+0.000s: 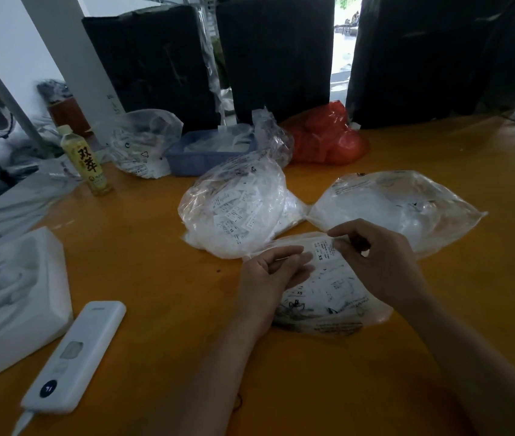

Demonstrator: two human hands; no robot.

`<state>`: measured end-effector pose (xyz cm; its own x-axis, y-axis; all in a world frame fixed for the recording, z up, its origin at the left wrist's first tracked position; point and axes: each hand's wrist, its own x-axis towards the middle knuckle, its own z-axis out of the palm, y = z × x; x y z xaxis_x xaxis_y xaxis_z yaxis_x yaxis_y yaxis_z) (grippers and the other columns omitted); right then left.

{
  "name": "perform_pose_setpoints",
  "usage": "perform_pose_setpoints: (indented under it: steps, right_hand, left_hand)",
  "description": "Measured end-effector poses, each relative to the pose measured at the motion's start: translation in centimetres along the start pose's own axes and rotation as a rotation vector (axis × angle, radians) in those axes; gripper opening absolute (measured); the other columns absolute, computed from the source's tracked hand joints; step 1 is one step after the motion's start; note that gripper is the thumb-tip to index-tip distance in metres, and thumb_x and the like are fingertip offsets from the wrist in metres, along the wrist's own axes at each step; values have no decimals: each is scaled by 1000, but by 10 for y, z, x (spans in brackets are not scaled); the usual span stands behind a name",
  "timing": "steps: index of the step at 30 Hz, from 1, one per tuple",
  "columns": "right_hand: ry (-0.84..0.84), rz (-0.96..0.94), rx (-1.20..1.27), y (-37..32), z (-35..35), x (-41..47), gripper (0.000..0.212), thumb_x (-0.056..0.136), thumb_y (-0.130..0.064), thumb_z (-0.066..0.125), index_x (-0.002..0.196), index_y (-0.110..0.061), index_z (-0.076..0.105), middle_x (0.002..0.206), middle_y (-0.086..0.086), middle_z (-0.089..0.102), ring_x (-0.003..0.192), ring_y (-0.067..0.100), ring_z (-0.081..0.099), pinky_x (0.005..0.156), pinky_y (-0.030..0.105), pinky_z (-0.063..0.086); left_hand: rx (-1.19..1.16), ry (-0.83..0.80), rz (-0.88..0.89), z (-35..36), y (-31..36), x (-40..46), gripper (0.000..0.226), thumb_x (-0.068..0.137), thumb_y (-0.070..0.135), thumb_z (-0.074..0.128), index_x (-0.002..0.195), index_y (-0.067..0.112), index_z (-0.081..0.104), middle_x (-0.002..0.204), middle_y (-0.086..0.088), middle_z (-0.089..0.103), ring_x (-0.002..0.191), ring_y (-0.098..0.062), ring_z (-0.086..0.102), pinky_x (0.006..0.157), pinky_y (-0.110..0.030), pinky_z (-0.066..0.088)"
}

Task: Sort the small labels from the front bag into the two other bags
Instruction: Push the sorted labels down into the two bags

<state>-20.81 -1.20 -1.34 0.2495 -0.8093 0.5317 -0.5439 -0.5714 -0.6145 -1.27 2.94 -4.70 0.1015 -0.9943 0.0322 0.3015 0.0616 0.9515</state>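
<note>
Right hand (pixel 372 262) pinches an XS label (pixel 324 250) over the front bag (pixel 328 306), left hand (pixel 276 272) loosely open; label probably slips or gets missorted.

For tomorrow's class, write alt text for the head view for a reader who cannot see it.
Right hand pinches a small label above the front bag; left hand rests on it. Two more bags lie behind on an orange table.
</note>
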Motion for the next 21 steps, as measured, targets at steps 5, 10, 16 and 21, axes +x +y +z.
perform_pose_setpoints:
  steps: [5, 10, 16, 21]
  right_hand:
    - [8, -17, 34, 1, 2, -1, 15, 93, -13, 73, 106, -22, 74, 86, -27, 61, 88, -8, 62, 72, 4, 47]
    - [42, -22, 80, 0, 8, -3, 15, 92, -12, 73, 103, -23, 74, 90, -22, 67, 91, -4, 65, 76, 7, 50]
    - [39, -48, 54, -1, 10, -4, 13, 91, -12, 75, 101, -20, 73, 88, -22, 65, 89, -4, 66, 79, 9, 52]
    - [24, -70, 2, 0, 9, -3, 14, 89, -10, 76, 97, -20, 72, 86, -15, 67, 82, 2, 65, 75, 11, 53]
  left_hand:
    - [44, -4, -14, -2, -4, 1, 16, 101, 15, 69, 114, 12, 78, 107, -13, 80, 102, -30, 78, 84, -29, 63]
    - [38, -29, -32, -2, -1, 0, 14, 94, 21, 79, 108, 21, 82, 105, -17, 80, 102, -32, 78, 87, -31, 63]
    - [71, -3, -19, -3, -2, 1, 12, 91, 24, 81, 103, 23, 83, 103, -13, 81, 98, -30, 79, 78, -30, 64]
    - [35, 26, -25, -1, -1, 1, 10, 92, 21, 78, 101, 20, 82, 103, -12, 81, 97, -28, 79, 73, -28, 63]
